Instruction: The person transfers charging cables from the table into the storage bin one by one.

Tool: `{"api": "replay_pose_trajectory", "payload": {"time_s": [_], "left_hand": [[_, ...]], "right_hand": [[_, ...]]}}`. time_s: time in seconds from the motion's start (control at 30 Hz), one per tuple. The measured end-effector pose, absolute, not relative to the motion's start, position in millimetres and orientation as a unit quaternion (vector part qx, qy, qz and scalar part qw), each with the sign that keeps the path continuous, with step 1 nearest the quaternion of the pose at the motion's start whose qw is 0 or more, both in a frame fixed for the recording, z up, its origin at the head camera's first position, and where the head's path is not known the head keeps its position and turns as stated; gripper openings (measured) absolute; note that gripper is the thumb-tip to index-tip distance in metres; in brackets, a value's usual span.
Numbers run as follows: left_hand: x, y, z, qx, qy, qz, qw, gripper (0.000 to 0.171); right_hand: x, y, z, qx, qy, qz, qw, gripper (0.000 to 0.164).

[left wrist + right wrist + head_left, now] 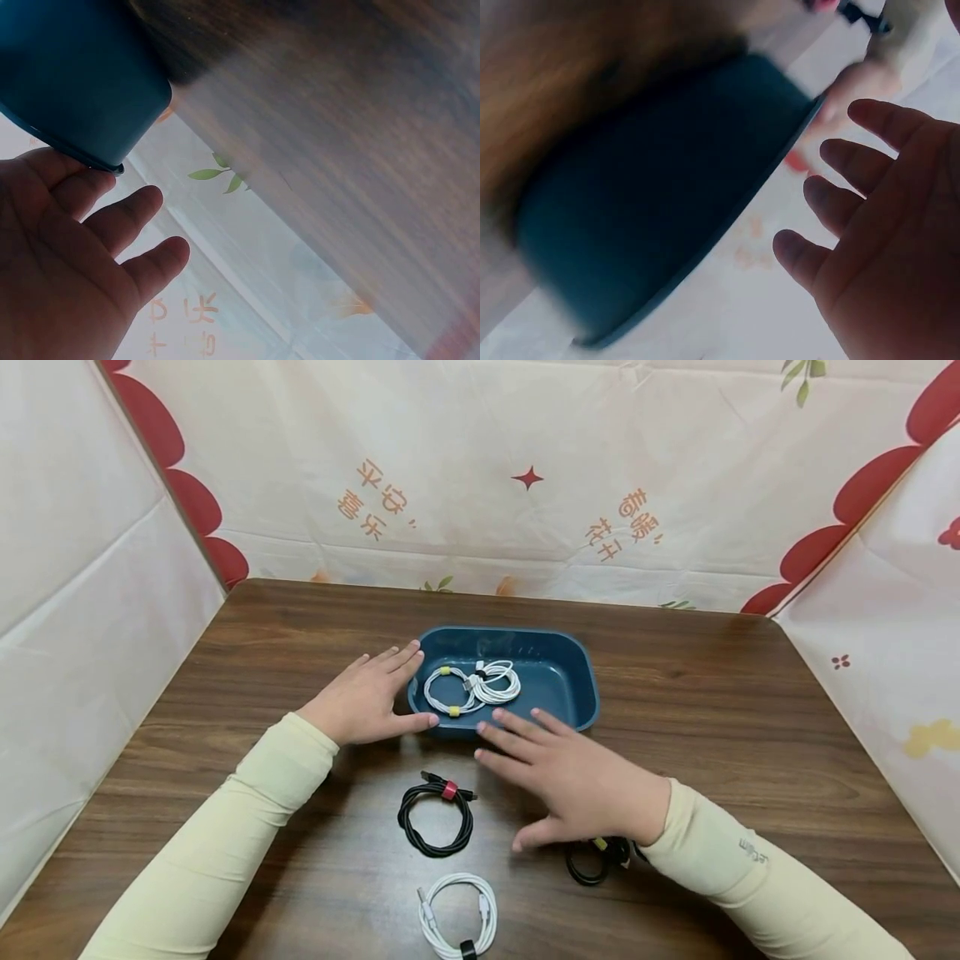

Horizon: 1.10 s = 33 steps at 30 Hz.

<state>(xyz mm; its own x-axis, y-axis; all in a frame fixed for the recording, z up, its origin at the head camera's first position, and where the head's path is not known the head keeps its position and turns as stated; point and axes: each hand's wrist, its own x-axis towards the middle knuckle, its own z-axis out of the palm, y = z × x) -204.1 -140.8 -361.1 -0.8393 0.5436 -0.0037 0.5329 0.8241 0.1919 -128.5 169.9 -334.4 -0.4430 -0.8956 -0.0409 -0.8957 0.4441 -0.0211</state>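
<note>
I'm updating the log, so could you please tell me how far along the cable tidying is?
Done: two white coiled cables lie in the blue bin. In hand: nothing; the left hand rests against the bin's left side and the right hand hovers open near its front. Left: the black cable with a red tie, a white cable and a black cable partly under the right wrist.

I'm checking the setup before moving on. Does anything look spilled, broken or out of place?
Nothing stands out. The blue bin sits upright on the table with one white coiled cable inside; the black cable and white cable lie neatly tied. A third, black coil is half hidden under the right hand.
</note>
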Motion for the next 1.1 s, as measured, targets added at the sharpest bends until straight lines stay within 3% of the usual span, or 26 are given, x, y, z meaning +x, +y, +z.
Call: {"api": "replay_pose_trajectory", "payload": {"time_s": [0.47, 0.73, 1.1], "left_hand": [[-203, -140, -360, 0.281, 0.954, 0.093, 0.036, 0.106], [-203, -141, -359, 0.278, 0.955, 0.096, 0.041, 0.107], [-203, -141, -360, 0.277, 0.955, 0.101, 0.042, 0.108]], "right_hand": [[-95, 128, -352, -0.63, 0.773, 0.057, 0.052, 0.097], [-86, 116, -354, -0.658, 0.747, 0.086, 0.038, 0.096], [-85, 109, -358, -0.669, 0.73, 0.112, 0.081, 0.088]]}}
